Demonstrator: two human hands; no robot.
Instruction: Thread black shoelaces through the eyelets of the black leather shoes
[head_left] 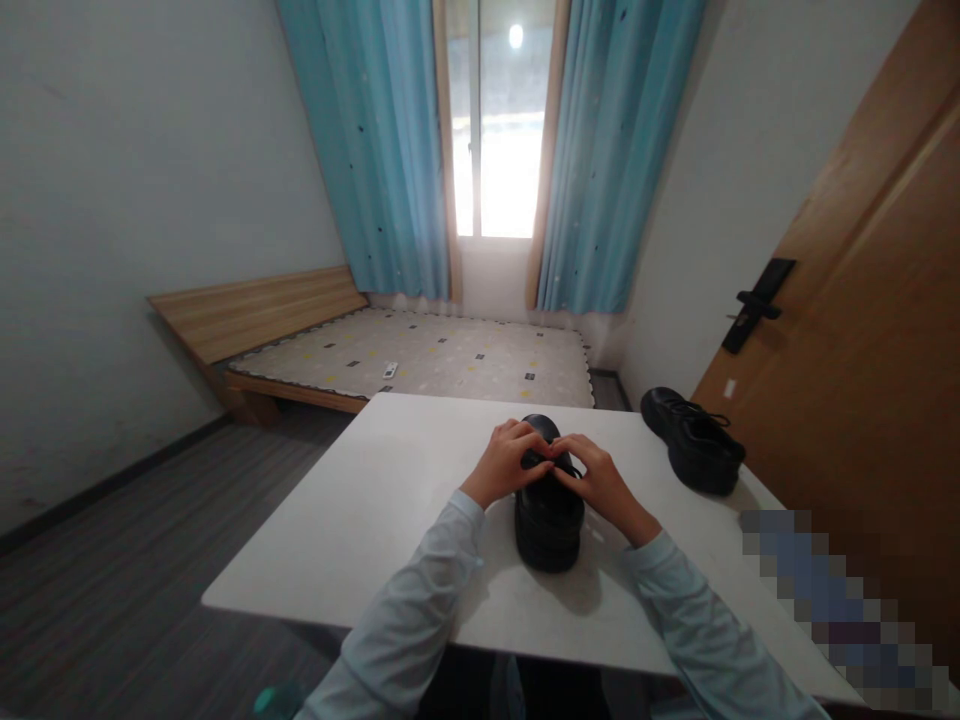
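Both left fingers point(529, 439), right fingers point(576, 443) curled, tips nearly meeting atop black shoe point(549, 540); pinch unclear.

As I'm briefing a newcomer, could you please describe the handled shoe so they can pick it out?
Find the white table in the foreground. On it, the black shoe points its toe toward the window. Unlike the other shoe near the right edge, it has the left hand and right hand over it.

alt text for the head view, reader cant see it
A person's left hand and right hand meet over a black shoe on a white table. Another shoe stands to the right; behind are a bed and a curtained window.
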